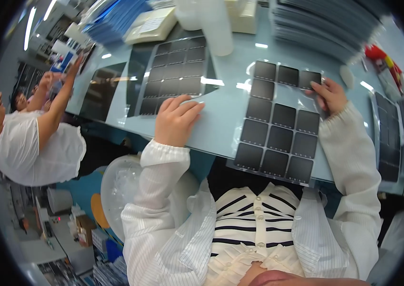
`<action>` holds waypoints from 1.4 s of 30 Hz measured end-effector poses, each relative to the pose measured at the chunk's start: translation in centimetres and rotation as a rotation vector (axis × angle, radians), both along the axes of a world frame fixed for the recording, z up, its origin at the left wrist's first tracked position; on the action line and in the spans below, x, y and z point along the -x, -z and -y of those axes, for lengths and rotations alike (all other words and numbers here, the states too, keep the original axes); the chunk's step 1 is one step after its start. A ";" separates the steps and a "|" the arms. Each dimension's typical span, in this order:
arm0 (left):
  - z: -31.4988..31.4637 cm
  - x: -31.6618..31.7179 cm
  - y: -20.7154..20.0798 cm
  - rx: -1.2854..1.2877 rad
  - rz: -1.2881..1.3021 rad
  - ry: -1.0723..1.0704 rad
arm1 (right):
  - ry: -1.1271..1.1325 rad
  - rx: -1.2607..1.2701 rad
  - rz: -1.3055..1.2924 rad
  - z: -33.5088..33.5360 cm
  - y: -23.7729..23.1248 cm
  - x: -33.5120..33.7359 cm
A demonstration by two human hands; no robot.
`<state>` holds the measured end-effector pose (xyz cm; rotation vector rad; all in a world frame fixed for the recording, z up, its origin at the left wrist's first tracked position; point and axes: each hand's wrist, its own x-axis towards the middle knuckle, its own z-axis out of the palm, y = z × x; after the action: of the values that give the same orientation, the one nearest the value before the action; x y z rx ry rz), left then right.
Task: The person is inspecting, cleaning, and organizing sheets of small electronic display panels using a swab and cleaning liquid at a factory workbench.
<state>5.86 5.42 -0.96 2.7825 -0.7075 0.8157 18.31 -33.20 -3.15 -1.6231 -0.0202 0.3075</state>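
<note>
A clear sheet with rows of black squares lies on the glass-topped table, its near end reaching the front edge. Two places in its second row show no squares. My right hand is closed at the sheet's far right, thumb and fingers pinching the corner of a black square; whether the sheet's edge is in the pinch too, I cannot tell. Over the table's front edge, my left hand holds nothing, its fingers loosely bent and apart. Just beyond it lies another sheet of black squares.
A dark panel lies at the left. White cylinders, a cream packet and blue stacked sheets stand at the back. Grey stacks rise at back right; more black-square sheets lie right. A person is at left.
</note>
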 end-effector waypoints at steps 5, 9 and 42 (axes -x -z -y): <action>0.6 -0.6 -0.1 -0.133 0.092 0.012 | 0.019 0.009 -0.053 -0.7 -0.9 0.2; 0.8 -0.3 -0.3 -0.101 0.166 -0.018 | -0.021 0.036 -0.034 -0.6 -0.8 0.0; 11.0 6.3 1.8 0.413 0.098 0.568 | 0.064 0.026 0.618 11.7 -10.4 10.5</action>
<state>-0.48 -5.55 -2.73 2.0367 -1.1237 0.8552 7.78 -44.88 7.24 -1.6859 -0.4341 -0.2527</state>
